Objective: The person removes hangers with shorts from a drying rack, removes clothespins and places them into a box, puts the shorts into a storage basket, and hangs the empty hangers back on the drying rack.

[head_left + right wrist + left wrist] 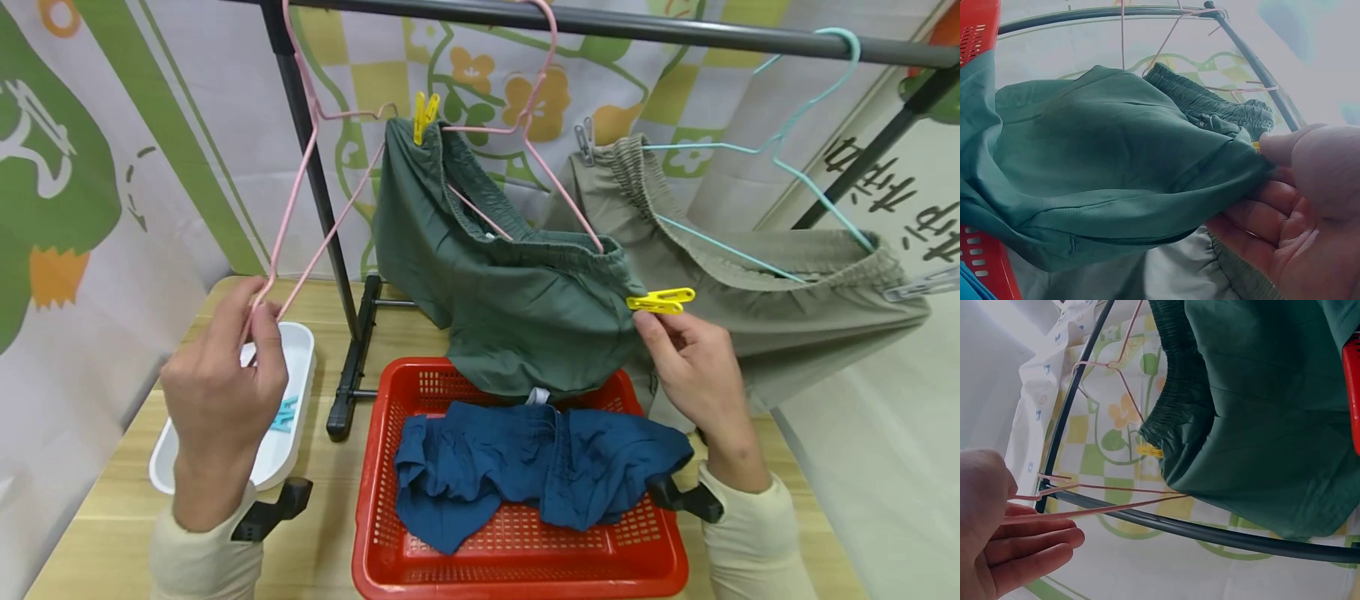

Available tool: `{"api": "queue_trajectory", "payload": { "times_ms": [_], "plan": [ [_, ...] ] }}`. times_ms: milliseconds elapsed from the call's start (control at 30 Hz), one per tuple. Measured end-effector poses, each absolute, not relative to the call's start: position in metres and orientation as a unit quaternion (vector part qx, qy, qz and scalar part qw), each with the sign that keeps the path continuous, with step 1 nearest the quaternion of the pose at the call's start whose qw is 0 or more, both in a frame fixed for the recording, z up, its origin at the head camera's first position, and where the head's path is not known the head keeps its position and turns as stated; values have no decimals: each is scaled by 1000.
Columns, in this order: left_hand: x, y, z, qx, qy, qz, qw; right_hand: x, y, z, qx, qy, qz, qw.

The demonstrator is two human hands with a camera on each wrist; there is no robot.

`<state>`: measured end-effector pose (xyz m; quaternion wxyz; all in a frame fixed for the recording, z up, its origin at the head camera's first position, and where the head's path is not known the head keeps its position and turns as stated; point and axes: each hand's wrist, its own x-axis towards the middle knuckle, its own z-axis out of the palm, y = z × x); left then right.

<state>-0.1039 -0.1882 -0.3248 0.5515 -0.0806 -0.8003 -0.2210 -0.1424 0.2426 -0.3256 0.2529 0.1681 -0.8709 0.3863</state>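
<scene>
The green shorts (525,308) look light and soft to me, thin cloth that should fold easily and isn't fragile; I'd judge the gathered waistband (566,250) the best place to take hold, close beside the lower yellow clip (662,300), since the loose legs would only swing. They hang from a pink hanger (562,192), between my hands, with the lower edge over the red basket (367,492). My right hand (697,358) seems to pinch their near side just under that clip; whether my fingertips have the clip too, I cannot tell. My left hand (225,375), well apart from the shorts, pinches the low end of a second pink hanger (294,197), thin and probably springy
</scene>
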Motion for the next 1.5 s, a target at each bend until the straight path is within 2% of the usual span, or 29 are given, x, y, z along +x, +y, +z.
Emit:
{"api": "queue_trajectory", "payload": {
  "times_ms": [167, 333, 433, 667, 867, 1000, 1333, 1500],
  "plan": [
    [-101, -195, -336, -95, -811, -244, 523, -145, 243, -325, 181, -860, 382, 286],
    [-96, -197, -353, -99, -836, -284, 459, -147, 245, -322, 176, -830, 440, 293],
    [-94, -196, -365, -110, -859, -319, 385, -146, 246, -321, 165, -804, 493, 289],
    [-90, -188, -396, -123, -917, -345, 156, -148, 243, -322, 193, -670, 661, 278],
    [-94, -178, -420, -161, -921, -352, 55, -148, 242, -321, 215, -554, 760, 264],
    [-95, -173, -429, -170, -918, -357, 25, -146, 242, -319, 209, -519, 784, 269],
    [-95, -173, -433, -148, -916, -373, 9, -150, 243, -309, 151, -464, 793, 364],
    [-96, -175, -436, -148, -914, -377, 4, -147, 251, -306, 142, -444, 804, 370]
  ]
}}
